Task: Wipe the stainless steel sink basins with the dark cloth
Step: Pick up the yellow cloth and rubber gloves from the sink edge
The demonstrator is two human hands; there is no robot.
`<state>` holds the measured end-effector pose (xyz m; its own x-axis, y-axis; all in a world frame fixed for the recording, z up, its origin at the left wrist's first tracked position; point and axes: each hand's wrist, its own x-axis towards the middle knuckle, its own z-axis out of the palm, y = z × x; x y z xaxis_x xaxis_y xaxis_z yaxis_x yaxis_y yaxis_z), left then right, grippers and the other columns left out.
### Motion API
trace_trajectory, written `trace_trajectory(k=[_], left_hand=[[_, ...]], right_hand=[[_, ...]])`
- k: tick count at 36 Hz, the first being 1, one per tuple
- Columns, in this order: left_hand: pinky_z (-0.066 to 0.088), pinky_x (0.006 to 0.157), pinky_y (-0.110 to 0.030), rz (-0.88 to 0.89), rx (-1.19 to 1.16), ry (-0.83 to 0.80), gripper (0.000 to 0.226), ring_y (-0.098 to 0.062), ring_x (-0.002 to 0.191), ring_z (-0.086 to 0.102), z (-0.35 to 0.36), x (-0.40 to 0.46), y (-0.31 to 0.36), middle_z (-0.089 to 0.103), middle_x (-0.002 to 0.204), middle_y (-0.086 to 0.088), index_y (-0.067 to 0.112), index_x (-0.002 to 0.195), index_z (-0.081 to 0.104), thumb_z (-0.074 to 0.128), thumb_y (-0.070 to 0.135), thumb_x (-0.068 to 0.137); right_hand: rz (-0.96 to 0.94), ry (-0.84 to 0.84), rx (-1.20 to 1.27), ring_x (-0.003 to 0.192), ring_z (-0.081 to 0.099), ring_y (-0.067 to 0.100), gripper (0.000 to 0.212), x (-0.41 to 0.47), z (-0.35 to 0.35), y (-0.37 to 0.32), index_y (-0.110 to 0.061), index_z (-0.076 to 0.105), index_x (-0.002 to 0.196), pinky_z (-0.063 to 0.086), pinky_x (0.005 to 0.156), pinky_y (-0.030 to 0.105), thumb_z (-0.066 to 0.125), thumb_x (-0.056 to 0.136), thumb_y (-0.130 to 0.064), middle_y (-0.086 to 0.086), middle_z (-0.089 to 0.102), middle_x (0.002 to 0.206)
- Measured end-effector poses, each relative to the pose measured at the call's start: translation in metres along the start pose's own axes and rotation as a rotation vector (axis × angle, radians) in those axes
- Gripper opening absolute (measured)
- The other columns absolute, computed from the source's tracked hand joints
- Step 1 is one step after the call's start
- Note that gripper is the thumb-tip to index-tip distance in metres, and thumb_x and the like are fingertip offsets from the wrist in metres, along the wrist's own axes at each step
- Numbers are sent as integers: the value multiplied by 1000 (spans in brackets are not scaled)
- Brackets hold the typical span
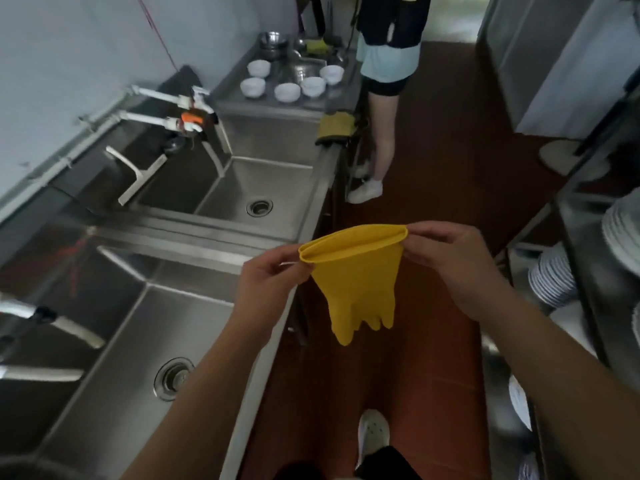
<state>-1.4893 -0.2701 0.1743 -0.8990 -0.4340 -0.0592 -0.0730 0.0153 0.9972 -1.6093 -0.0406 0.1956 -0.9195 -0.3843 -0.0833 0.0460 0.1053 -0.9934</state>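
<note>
Both hands hold a yellow rubber glove (356, 275) by its cuff, fingers hanging down, over the red floor beside the sinks. My left hand (270, 271) pinches the cuff's left end and my right hand (446, 252) pinches the right end, stretching the opening flat. Two stainless steel basins lie at my left: the near basin (145, 344) with a round drain, and the far basin (263, 181) beyond a steel divider. A dark cloth (180, 81) hangs over the white pipes behind the far basin.
White taps (180, 112) reach over the far basin. Several white bowls (287, 91) sit on a steel counter further back. Another person (384, 64) stands in the aisle by that counter. A yellow-green cloth (334, 128) drapes the sink edge. Stacked plates (554, 275) fill shelves at right.
</note>
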Motion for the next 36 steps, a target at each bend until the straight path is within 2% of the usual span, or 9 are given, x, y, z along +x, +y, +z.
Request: trace_trajectory(k=[4, 9, 13, 15, 18, 23, 26, 32, 36], left_hand=[[58, 80, -28, -14, 13, 37, 24, -19, 92, 73, 21, 66, 7, 77, 94, -1, 26, 97, 79, 70, 6, 87], [56, 77, -22, -14, 31, 81, 23, -13, 90, 73, 39, 151, 8, 78, 95, 2, 28, 99, 78, 70, 9, 88], [60, 85, -40, -57, 7, 104, 22, -24, 92, 73, 45, 232, -2, 77, 96, -1, 24, 98, 79, 70, 7, 88], [60, 85, -41, -49, 6, 114, 22, -26, 90, 73, 47, 271, -10, 77, 95, -3, 20, 100, 79, 69, 4, 88], [60, 84, -36, -51, -44, 140, 23, -25, 90, 72, 51, 324, -18, 77, 94, -4, 17, 99, 78, 68, 0, 87], [59, 81, -28, -119, -127, 217, 25, -16, 84, 71, 63, 390, -23, 77, 91, -3, 12, 97, 77, 66, -6, 85], [58, 78, -23, -147, -117, 229, 26, -13, 83, 72, 70, 420, -23, 78, 91, -3, 16, 95, 78, 67, -6, 85], [60, 85, -42, -218, -74, 266, 30, -34, 89, 71, 80, 462, -34, 77, 93, -6, 26, 93, 80, 70, -1, 85], [59, 86, -45, -275, -69, 421, 28, -39, 90, 70, 98, 482, -40, 77, 92, -11, 20, 91, 81, 70, -4, 83]], right_hand=[[58, -61, 27, 104, 70, 21, 12, 89, -20, -11, -25, 80, 89, 54, 98, 45, 73, 85, -17, 3, 77, 100], [76, -125, 7, 102, 71, 18, 10, 195, -29, -11, -22, 80, 92, 55, 95, 42, 72, 86, -18, 3, 77, 99], [102, -139, -33, 102, 70, 18, 10, 285, -29, -9, -21, 80, 92, 55, 95, 41, 73, 86, -18, 3, 77, 100], [117, -147, -51, 102, 70, 18, 10, 327, -27, -7, -20, 80, 92, 55, 94, 39, 74, 85, -17, 3, 77, 99], [143, -177, -72, 101, 71, 19, 10, 386, -23, -7, -20, 80, 90, 56, 91, 37, 73, 86, -15, 3, 77, 99], [212, -240, -101, 102, 71, 22, 13, 469, -20, -6, -11, 78, 98, 57, 92, 35, 71, 87, -10, 6, 77, 99], [240, -281, -126, 102, 71, 24, 13, 513, -22, -6, -11, 78, 96, 57, 92, 37, 71, 86, -6, 10, 76, 101], [241, -544, -201, 98, 72, 21, 18, 605, -23, 1, -20, 78, 94, 58, 91, 35, 72, 86, -6, 6, 78, 96], [231, -757, -276, 100, 72, 23, 18, 667, -17, 10, -17, 78, 99, 58, 91, 34, 72, 86, -7, 7, 78, 97]])
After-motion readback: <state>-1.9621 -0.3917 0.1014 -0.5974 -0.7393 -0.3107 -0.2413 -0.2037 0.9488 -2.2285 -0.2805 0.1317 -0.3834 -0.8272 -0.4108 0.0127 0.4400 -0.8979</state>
